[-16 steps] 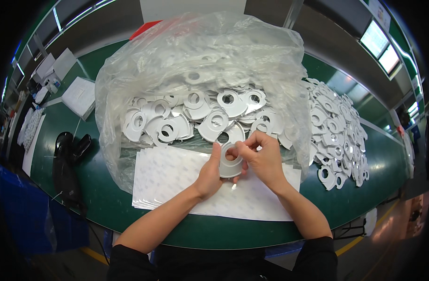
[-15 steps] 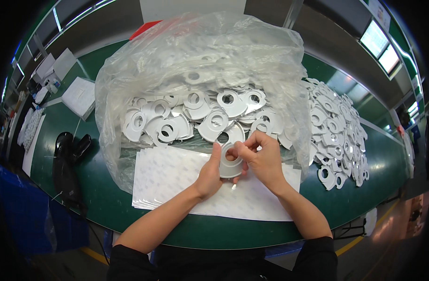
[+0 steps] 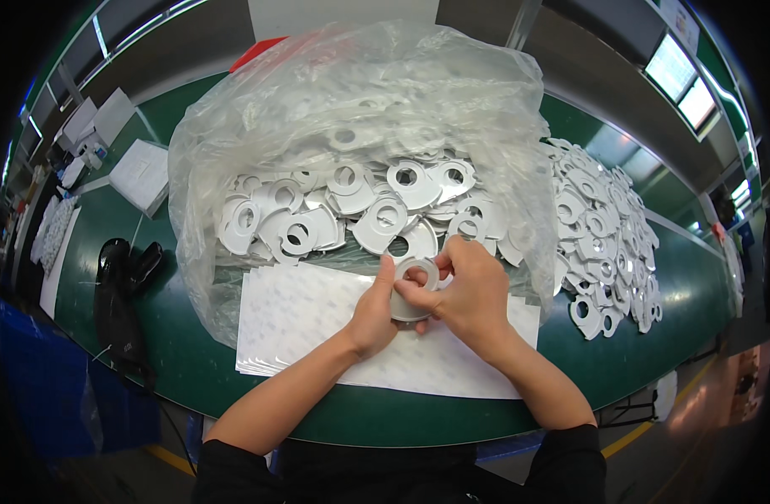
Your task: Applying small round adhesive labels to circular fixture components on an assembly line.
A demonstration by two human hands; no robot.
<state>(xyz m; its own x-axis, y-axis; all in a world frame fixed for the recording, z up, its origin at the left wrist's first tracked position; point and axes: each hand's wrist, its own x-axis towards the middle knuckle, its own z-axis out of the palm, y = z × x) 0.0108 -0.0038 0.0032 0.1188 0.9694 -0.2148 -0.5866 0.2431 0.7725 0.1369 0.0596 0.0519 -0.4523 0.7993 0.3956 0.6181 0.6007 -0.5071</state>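
My left hand [image 3: 374, 312] is closed on a light grey plastic part with a large round hole [image 3: 408, 312], thumb along its left edge, fingers underneath. The part is held just above a stack of white sheets [image 3: 309, 323]. My right hand [image 3: 471, 294] is closed at the part's right side, its thumb across the ring by the hole and its bent index finger at the upper rim. Part of the ring is hidden behind these fingers. Right beyond my hands, similar grey parts [image 3: 351, 189] spill from the mouth of a large clear plastic bag [image 3: 334, 84].
A heap of similar grey parts [image 3: 599, 218] lies on the green table [image 3: 687, 286] to the right. On the left are a black hand-held device [image 3: 120, 311] with a cable and a white box [image 3: 141, 176]. Something red [image 3: 257, 52] shows behind the bag.
My right thumb has shifted left and down across the ring, and the hand has turned over the part. My left hand keeps its hold in nearly the same place.
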